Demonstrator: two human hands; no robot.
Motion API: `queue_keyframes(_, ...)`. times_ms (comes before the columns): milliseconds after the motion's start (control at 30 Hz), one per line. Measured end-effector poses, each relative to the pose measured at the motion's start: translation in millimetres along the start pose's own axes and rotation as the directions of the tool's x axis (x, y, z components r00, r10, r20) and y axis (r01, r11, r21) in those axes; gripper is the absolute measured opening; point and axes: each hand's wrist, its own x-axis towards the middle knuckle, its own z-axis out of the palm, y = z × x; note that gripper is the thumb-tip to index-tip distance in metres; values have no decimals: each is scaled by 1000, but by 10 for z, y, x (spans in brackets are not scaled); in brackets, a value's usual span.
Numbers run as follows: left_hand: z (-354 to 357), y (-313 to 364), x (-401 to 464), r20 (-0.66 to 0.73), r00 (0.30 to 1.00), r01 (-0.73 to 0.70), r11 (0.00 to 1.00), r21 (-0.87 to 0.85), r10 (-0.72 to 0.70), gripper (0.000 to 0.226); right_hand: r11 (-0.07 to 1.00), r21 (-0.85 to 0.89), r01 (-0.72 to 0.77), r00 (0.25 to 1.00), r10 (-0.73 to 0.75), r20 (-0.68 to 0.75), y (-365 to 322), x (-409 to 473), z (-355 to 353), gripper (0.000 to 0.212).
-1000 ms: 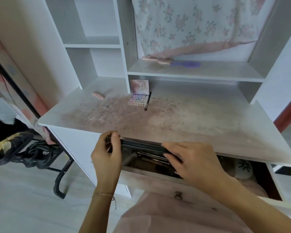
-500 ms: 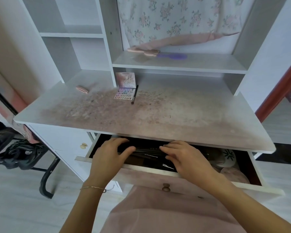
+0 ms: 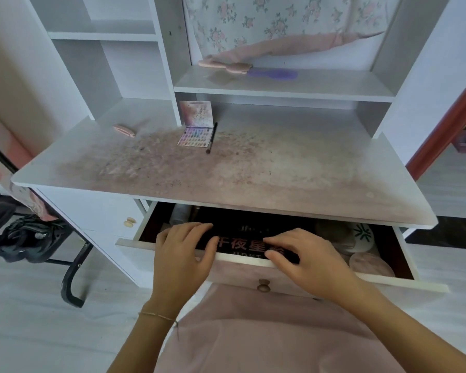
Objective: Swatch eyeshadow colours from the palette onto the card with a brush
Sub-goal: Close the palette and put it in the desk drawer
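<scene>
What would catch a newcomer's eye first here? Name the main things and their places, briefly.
First, the two hands at the open drawer under the desktop: the left hand and right hand both rest on a flat black box with reddish lettering. Next, the open eyeshadow palette at the back of the stained desktop, a dark brush lying along its right edge. A purple hairbrush lies on the shelf above.

desk top: white, stained pinkish | open drawer: black box with red lettering, round white dish with green mark at right | upper shelf: purple brush, pink cloth | desk left: small pink item | floor left: black bag
</scene>
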Motion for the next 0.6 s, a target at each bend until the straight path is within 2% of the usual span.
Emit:
queue_keyframes(67,79,24,-53,-75,996,-47,999,1,47,28,997,-48,57,998,-59,-38,-37,-88,36,39)
queue_keyframes(167,221,39,-118,-158,981,-109,994,33,112,24,930,-299,212,966,-246,-78,8,-188,144,38)
queue_keyframes(300,354,26,-97,-244,959,-121,988,94,141,27,876,-395,276,854,-413,-318,106,-181,242,25)
queue_keyframes(400,429,22,14,-295,946,-101,988,119,133,30,866,-413,282,796,-452,-403,166,-70,230,27)
queue_keyframes(600,569,-50,288,-273,951,-93,975,201,147,40,865,-449,224,805,-424,-414,288,218,193,31)
